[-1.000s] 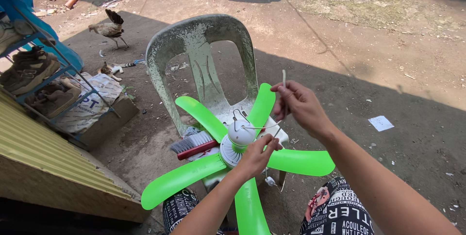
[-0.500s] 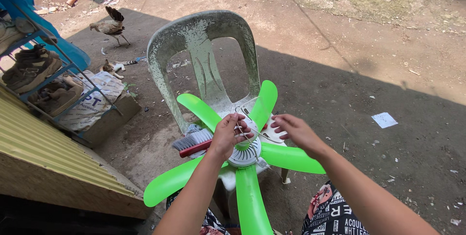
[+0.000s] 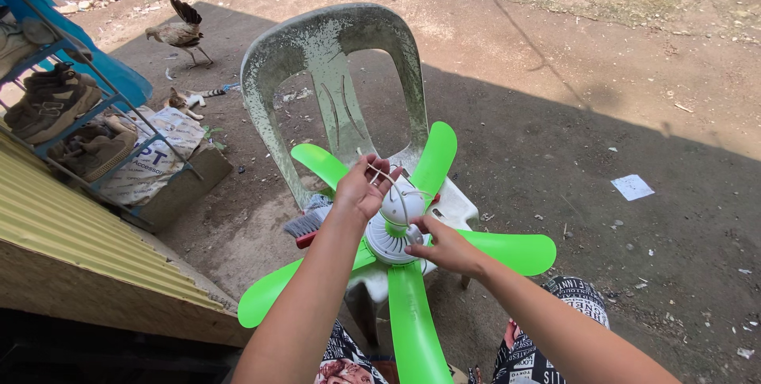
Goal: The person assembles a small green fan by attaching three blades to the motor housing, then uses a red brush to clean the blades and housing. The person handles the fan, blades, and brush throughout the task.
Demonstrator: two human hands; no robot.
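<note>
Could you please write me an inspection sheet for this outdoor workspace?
Surface: worn white plastic chair on bare dirt ground.
Job's things: small white fan motor with bright green plastic blades lying on the chair seat.
Clutter: brush with a red handle under a blade; white paper scrap.
Grippers: left hand pinches thin white wires; right hand rests on the motor.
Cables: thin white wires over the motor.
Surroundings: chicken, cat, blue shoe rack, yellow corrugated sheet.

Left hand (image 3: 361, 187) pinching white wires (image 3: 394, 182) above fan hub (image 3: 394, 221); right hand (image 3: 445, 248) steadying hub on plastic chair (image 3: 333, 59).
</note>
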